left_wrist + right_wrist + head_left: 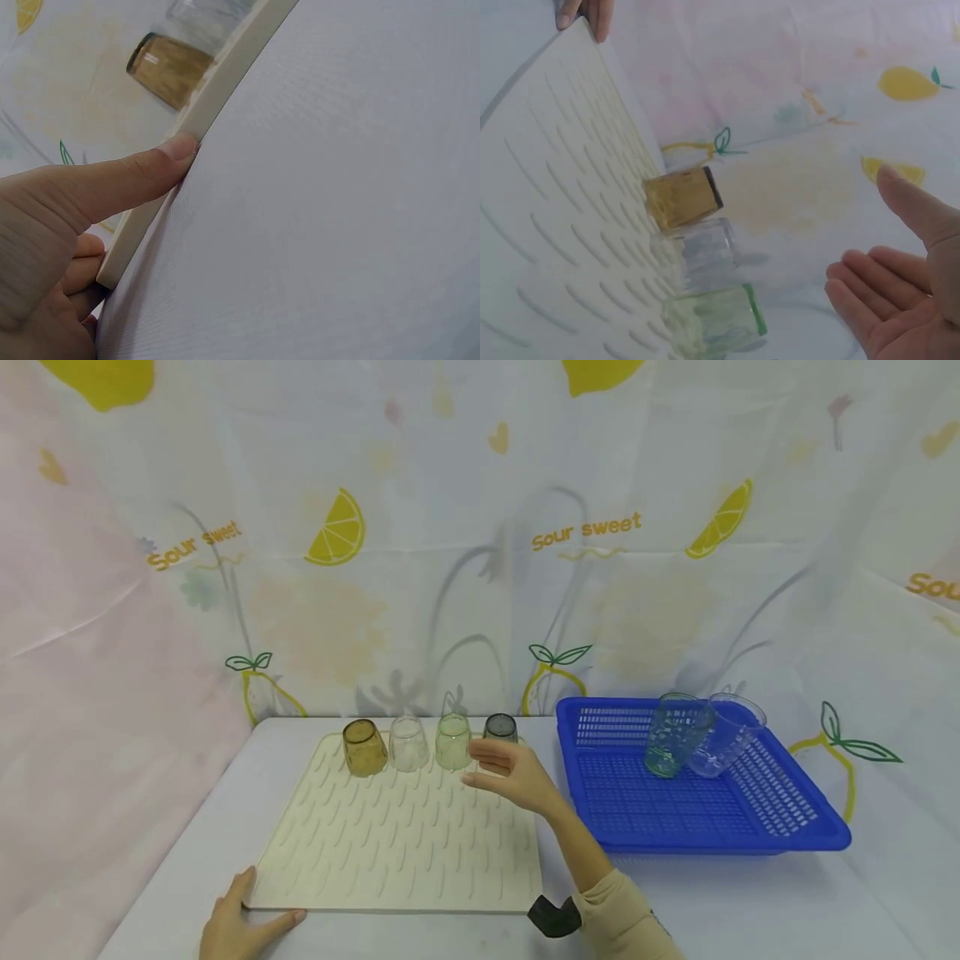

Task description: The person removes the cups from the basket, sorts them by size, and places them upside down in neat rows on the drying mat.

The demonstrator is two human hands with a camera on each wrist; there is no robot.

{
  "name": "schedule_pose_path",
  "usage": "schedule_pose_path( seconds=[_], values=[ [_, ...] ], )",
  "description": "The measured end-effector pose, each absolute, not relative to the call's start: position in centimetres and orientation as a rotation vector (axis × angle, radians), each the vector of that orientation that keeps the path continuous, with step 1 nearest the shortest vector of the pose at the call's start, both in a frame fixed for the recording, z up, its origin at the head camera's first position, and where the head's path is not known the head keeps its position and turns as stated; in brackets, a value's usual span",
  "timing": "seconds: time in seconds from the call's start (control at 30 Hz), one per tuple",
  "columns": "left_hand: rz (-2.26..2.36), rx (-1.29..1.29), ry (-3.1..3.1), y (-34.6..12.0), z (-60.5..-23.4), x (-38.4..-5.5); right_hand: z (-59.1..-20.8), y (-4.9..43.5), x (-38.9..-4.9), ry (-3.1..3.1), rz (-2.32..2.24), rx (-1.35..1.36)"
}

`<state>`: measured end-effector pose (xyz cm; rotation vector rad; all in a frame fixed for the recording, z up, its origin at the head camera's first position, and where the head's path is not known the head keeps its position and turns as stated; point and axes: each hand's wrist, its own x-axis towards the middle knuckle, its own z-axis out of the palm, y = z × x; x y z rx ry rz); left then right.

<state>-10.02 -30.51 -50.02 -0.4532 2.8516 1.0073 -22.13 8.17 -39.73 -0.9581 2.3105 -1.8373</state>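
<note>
A cream ridged drying mat (397,835) lies on the table. My left hand (234,922) holds its near left corner, thumb along the front edge and fingers at the left side. Along the mat's back edge stand upside-down glasses in a row: an amber glass (365,749), a clear glass (408,745), a pale green glass (452,742) and a grey glass (501,727). In front of the grey glass, partly covering it, my right hand (513,777) hovers over the mat. In the right wrist view its thumb and fingers are spread apart, with nothing between them.
At the right stands a blue plastic basket (705,842). A green-tinted tumbler (670,739) and a clear tumbler (723,739) lean together in its back part. A lemon-printed cloth (450,610) hangs right behind the table. A black strap (555,917) is at the right sleeve.
</note>
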Motion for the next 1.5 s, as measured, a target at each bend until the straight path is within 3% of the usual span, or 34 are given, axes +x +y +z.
schedule_pose_path(
  seconds=[0.63, 1.5],
  values=[
    [0.979, -0.477, 2.793, -30.9, -50.0, -10.1, -39.2, 17.0, -20.6, 2.412, -1.904, -0.717],
    [0.977, -0.479, 2.816, -30.8, -50.3, -10.3, -38.2, 25.1, -20.0, 2.660, -1.933, -0.468]
  ],
)
